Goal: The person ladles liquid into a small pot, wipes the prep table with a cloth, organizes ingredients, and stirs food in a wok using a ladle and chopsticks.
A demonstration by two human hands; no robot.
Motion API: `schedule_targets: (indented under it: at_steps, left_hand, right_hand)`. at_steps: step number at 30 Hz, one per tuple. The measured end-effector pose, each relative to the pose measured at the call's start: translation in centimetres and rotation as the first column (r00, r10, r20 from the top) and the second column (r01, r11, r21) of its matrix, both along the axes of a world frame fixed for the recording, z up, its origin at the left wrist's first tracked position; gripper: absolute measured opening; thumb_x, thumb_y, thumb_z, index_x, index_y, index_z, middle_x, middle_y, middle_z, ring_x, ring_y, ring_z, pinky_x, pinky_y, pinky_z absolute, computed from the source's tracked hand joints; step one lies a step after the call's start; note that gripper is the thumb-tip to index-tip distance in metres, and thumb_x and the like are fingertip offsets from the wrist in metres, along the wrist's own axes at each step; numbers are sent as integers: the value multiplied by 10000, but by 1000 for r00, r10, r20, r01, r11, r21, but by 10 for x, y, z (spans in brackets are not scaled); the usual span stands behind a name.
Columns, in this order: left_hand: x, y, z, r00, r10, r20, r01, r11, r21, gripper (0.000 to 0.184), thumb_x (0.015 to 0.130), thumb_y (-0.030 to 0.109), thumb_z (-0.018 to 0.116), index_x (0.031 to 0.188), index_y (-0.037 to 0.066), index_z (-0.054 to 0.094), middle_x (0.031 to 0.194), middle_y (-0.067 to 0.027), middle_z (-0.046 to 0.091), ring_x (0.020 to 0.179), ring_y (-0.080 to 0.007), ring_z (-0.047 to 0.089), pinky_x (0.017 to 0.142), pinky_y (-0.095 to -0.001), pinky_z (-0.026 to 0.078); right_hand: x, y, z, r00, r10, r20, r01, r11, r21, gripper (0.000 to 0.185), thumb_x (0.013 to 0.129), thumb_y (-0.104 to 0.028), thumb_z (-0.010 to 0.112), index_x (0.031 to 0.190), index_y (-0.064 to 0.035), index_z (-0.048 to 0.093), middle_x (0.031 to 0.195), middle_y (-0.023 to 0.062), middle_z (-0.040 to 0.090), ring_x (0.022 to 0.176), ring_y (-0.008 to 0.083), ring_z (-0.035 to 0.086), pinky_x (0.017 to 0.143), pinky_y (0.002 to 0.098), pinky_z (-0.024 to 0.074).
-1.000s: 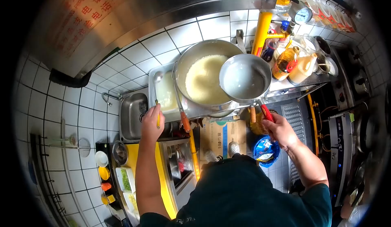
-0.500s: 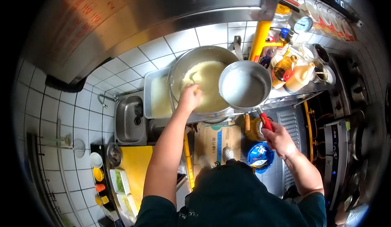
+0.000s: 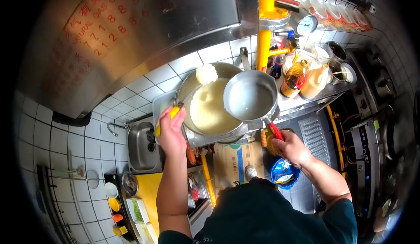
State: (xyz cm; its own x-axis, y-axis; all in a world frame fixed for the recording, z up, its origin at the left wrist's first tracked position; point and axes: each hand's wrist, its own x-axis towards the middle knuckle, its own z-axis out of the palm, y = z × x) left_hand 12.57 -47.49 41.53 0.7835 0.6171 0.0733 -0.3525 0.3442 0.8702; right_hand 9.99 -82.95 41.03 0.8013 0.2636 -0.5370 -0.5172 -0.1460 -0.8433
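Note:
My left hand [image 3: 171, 132] is closed round the yellow handle of a long spoon [image 3: 175, 112]. Its metal shaft reaches over a big metal pot [image 3: 189, 78], and a heaped lump of pale, grainy food [image 3: 206, 74], perhaps rice, covers its head. More of the same food lies in the pot, with a hollow near the left side. My right hand [image 3: 291, 147] grips the red handle of a grey saucepan [image 3: 250, 96], held over the pot's right part. The saucepan's inside shows a dull grey surface; whether it holds liquid is unclear.
Bottles and jars, including an oil bottle [image 3: 294, 80], crowd the counter at right beside a yellow pipe [image 3: 264, 47]. A sink [image 3: 142, 154] lies left of the pot. Below stand a cardboard box [image 3: 232, 163] and a blue-lined bin [image 3: 284, 172]. A metal hood [image 3: 175, 21] hangs above.
My left hand has lifted out of the pot and moved left, bringing up the spoon with a lump of food. The saucepan stays in my right hand; the view has shifted.

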Motion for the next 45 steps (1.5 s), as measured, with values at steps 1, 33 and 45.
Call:
schedule_targets:
  at_steps: [1,33,45]
  left_hand:
    - [-12,-9,9,999,-36,6,36,998,52,276,961,87,538,1150,-110,576,1076,-201,654,956,-388,706,893,-455,598]
    - [53,26,-88,984,76,-161,-110,970,-216,292,959,120,553,1145,-100,507,1129,-223,587,1060,-428,666,1007,-484,558]
    - [-89,-58,-18,952,-269,148,-80,248,966,185,986,119,603,1105,-13,658,1121,-161,690,975,-264,703,916,-377,563]
  right_hand:
    - [2,2,2,1000,-2,-8,1,1000,-11,181,988,-168,634,993,5,580,660,-7,511,479,69,451,419,250,344]
    - [3,-11,-11,1000,-23,8,23,1000,-15,187,981,-190,645,996,-18,576,683,-12,512,504,68,443,440,251,344]
    - [16,42,-19,992,76,103,-84,993,77,122,965,-125,605,1064,-53,605,645,-45,493,457,51,429,389,236,327]
